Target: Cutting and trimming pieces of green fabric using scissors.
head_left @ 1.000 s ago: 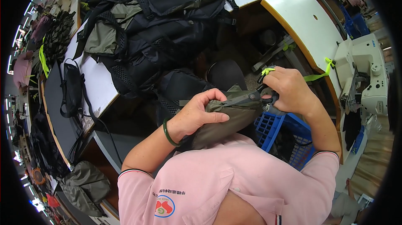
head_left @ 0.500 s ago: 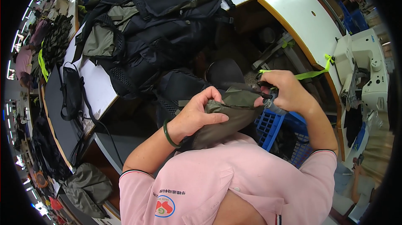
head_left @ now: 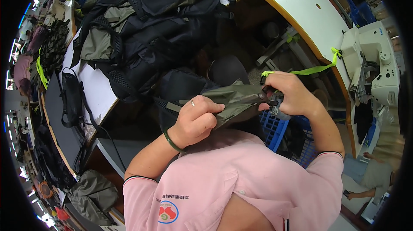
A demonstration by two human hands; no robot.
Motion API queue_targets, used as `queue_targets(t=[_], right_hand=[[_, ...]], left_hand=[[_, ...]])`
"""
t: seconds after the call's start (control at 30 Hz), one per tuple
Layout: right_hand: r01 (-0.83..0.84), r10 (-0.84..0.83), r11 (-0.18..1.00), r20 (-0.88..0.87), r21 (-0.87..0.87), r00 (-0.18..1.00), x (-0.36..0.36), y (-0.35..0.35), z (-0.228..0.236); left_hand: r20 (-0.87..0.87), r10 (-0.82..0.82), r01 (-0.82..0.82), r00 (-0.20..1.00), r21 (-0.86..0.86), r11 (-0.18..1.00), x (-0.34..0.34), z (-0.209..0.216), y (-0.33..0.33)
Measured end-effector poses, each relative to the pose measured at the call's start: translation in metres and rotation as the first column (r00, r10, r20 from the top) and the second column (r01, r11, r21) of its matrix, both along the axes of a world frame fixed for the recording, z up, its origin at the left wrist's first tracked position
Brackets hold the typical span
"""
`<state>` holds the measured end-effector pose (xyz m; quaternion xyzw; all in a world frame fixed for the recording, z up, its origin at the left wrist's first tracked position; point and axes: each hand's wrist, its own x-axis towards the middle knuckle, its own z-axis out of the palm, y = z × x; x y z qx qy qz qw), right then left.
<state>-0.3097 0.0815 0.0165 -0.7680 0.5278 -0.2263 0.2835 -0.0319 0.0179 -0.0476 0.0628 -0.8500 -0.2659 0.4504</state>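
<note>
My left hand is closed on the edge of an olive-green fabric piece in front of my chest, fingers curled and knuckles up. Across from it, my right hand grips a pair of small dark scissors, mostly covered by the fingers. The scissors lie against the right end of the fabric, but whether the blades touch it I cannot make out. A neon yellow ribbon runs from beside my right hand to a sewing machine. Below the fabric is a blue plastic basket.
Black backpacks with olive pockets are piled on the white table ahead. A white sewing machine stands at the right beside a curved white tabletop. Olive cloth hangs at lower left. Another person sits at far right.
My left hand has turned over, from a thumb-up pinch to curled fingers on the fabric edge. The fabric now stretches flatter between the hands. My right hand has barely moved.
</note>
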Motion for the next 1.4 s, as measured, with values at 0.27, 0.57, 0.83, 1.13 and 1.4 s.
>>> queue_targets(t=[0.27, 0.57, 0.83, 1.13, 1.4], right_hand=[[0.018, -0.013, 0.995, 0.055, -0.095, 0.998, 0.005, 0.002, -0.002], [0.222, -0.252, 0.967, 0.384, 0.122, 0.888, -0.008, 0.04, -0.015], [0.586, -0.359, 0.798, 0.668, -0.143, 0.652, -0.139, 0.219, 0.073], [0.863, -0.836, 0.251, 0.35, -0.439, 0.422, -0.073, 0.417, 0.16], [0.945, -0.685, 0.083, 0.707, 0.315, -0.176, -0.032, 0.384, 0.155]], left_hand=[[-0.002, -0.035, 0.035, 0.999, -0.017, 0.999, -0.003, 0.003, -0.002], [0.059, -0.176, 0.141, 0.983, 0.376, 0.916, 0.011, 0.023, -0.022], [-0.007, 0.503, -0.384, 0.864, 0.636, 0.669, 0.061, -0.019, -0.169], [0.056, 0.501, -0.246, 0.863, 0.914, 0.322, 0.073, -0.033, -0.326], [0.522, 0.59, -0.769, 0.616, 0.559, 0.309, 0.049, -0.071, -0.41]])
